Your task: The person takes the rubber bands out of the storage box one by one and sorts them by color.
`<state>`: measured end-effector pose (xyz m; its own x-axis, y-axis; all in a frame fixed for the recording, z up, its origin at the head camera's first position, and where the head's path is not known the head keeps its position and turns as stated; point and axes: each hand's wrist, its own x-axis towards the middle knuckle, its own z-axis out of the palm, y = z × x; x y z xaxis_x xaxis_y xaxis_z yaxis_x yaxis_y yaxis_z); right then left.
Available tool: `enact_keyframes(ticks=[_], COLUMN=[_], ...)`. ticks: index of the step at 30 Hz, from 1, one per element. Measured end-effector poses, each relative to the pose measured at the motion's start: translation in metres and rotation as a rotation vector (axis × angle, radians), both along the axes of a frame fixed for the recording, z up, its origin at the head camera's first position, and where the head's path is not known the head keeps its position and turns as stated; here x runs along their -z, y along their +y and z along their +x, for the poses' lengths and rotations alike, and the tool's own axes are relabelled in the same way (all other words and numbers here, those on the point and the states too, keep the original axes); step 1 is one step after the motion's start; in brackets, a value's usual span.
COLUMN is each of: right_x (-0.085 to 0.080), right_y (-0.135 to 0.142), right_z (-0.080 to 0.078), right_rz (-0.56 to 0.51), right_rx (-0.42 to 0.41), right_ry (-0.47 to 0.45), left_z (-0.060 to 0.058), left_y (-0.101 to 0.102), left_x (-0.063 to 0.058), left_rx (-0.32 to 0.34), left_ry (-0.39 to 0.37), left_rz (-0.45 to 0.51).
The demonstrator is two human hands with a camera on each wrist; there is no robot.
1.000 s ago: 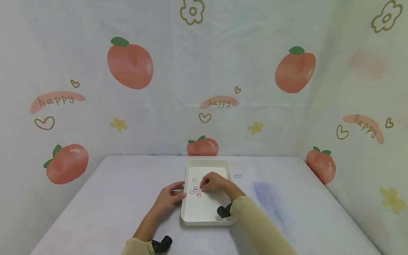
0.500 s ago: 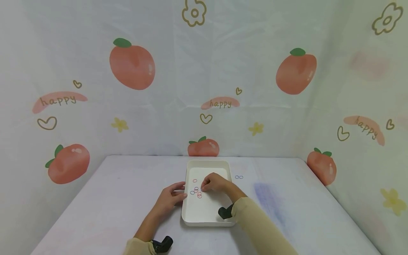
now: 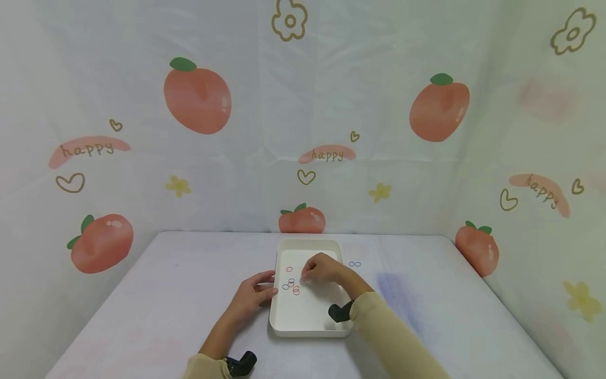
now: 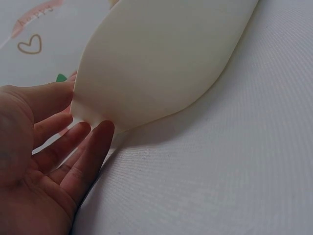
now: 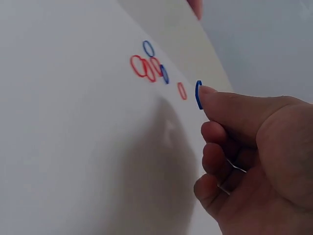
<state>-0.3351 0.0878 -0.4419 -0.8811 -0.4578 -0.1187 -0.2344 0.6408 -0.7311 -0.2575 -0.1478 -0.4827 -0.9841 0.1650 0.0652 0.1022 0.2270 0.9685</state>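
My right hand (image 3: 324, 268) is over the white tray (image 3: 310, 329), pinching a small blue ring (image 5: 198, 94) between the thumb and a finger. The other fingers curl in toward the palm. Below it, several thin red rings (image 3: 289, 269) and blue rings (image 3: 285, 287) lie on the tray floor, some overlapping. At the tray's left side, my left hand (image 3: 253, 292) rests its thumb and fingertips on the wall. The left wrist view shows those fingers (image 4: 105, 142) fairly straight against the wall's outside.
Two more blue rings (image 3: 354, 264) lie side by side on the white-covered table (image 3: 189, 305), just right of the tray. Behind the table hangs a white cloth (image 3: 255, 179) with fruit prints. A dark wrist camera (image 3: 340, 312) sits above the tray's near right part.
My right hand has shifted slightly right with the blue ring, away from the clustered rings. The left hand stays at the tray's side.
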Motion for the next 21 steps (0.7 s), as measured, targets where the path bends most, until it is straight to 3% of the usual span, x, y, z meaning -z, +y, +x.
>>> enact_keyframes(ticks=[13,21], right_x=[-0.019,-0.021], right_y=[0.031,0.054], right_z=[-0.001,0.001], right_rz=[-0.082,-0.113], right_rx=[0.021,0.045], right_ry=[0.078,0.162], left_z=[0.000,0.000], left_y=[0.002,0.002], left_x=[0.001,-0.001], left_rx=[-0.016,-0.035], left_ry=[-0.003,-0.017], left_rz=[-0.011,-0.018])
